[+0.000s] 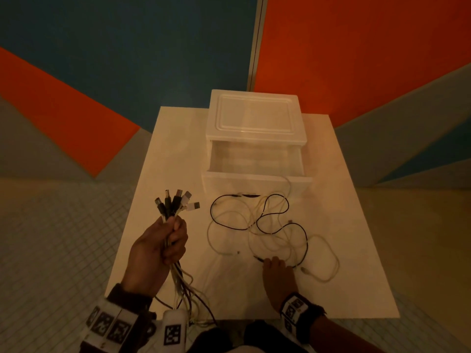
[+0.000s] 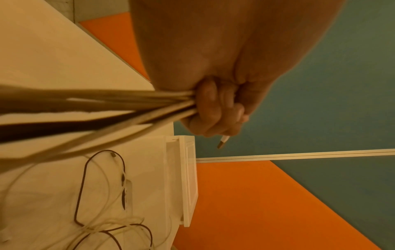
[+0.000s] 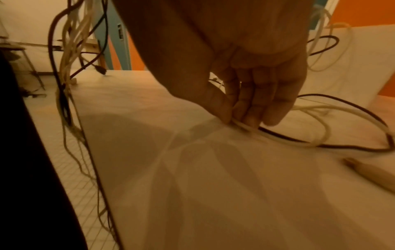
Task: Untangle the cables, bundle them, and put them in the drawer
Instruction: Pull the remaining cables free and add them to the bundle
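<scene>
My left hand [image 1: 163,244] grips a bunch of black and white cables [image 1: 175,203] upright at the table's left edge, plugs fanned out on top and the rest hanging below. In the left wrist view the fist [image 2: 215,108] is closed round those cables [image 2: 107,104]. More black and white cables [image 1: 265,228] lie tangled on the table before the open white drawer [image 1: 254,161]. My right hand [image 1: 276,272] is down on the table at the tangle's near side; in the right wrist view its thumb and fingers [image 3: 237,116] pinch a white cable [image 3: 278,137].
The white drawer unit [image 1: 254,115] stands at the back of the white table [image 1: 344,276]. A loose white plug [image 3: 367,172] lies on the table right of my right hand. Tiled floor surrounds the table, with orange and blue walls behind.
</scene>
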Available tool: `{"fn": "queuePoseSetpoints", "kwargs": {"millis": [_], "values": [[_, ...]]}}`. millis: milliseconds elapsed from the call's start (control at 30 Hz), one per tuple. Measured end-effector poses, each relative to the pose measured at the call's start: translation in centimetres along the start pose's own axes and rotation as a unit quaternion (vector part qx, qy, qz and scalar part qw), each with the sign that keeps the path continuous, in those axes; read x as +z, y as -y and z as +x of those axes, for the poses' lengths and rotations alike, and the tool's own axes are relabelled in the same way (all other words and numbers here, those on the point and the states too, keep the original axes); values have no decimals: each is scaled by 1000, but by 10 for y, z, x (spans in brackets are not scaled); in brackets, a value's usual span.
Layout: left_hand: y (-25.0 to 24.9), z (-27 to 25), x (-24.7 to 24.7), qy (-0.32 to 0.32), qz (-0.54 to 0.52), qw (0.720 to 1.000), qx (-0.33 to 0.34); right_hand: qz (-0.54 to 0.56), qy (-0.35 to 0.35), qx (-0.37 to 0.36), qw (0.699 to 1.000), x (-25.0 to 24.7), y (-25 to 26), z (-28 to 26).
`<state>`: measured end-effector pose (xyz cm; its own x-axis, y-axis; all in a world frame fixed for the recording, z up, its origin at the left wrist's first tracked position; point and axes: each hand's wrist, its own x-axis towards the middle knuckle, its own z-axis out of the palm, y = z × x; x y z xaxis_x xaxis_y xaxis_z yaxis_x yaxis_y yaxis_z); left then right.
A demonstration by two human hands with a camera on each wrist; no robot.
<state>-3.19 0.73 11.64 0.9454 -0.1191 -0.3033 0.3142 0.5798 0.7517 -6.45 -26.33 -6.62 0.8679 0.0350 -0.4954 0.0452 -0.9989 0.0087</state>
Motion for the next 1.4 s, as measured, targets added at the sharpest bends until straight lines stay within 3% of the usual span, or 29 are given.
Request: {"fn": "queuePoseSetpoints", "kwargs": {"millis": [100, 200, 267, 333, 400, 567, 767, 900, 967, 1133, 1200, 1400], "values": [[4, 5, 0, 8, 1, 1000, 0, 20, -42, -28, 998, -29, 2, -11], [7, 11, 4, 7, 12, 1000, 5, 190, -130, -49, 972, -86, 7, -18], [11, 16, 9, 5, 20, 1000, 8, 307, -226, -76, 921, -135, 5, -24], [16, 20, 14, -2, 41, 999, 24, 428, -300, -115, 844, -185, 3, -34], [22, 24, 21, -14, 68, 997, 34, 524, -286, -135, 791, -219, 7, -44], [35, 25, 48, -43, 116, 992, 38, 612, -133, -144, 766, -223, 51, -52], [48, 20, 65, -69, 106, 991, 39, 689, -152, -69, 705, -210, 83, -47], [46, 16, 68, -62, 74, 995, 28, 731, -130, -35, 668, -205, 86, -45], [44, 15, 67, -59, 70, 995, 26, 732, -104, -40, 672, -204, 81, -44], [39, 19, 53, -106, 117, 987, 23, 662, 1, -123, 739, -193, 65, -43], [37, 19, 51, -109, 131, 985, 35, 623, 4, -169, 764, -187, 59, -43], [39, 16, 49, -77, 158, 984, 35, 571, -54, -233, 785, -186, 56, -44]]}}
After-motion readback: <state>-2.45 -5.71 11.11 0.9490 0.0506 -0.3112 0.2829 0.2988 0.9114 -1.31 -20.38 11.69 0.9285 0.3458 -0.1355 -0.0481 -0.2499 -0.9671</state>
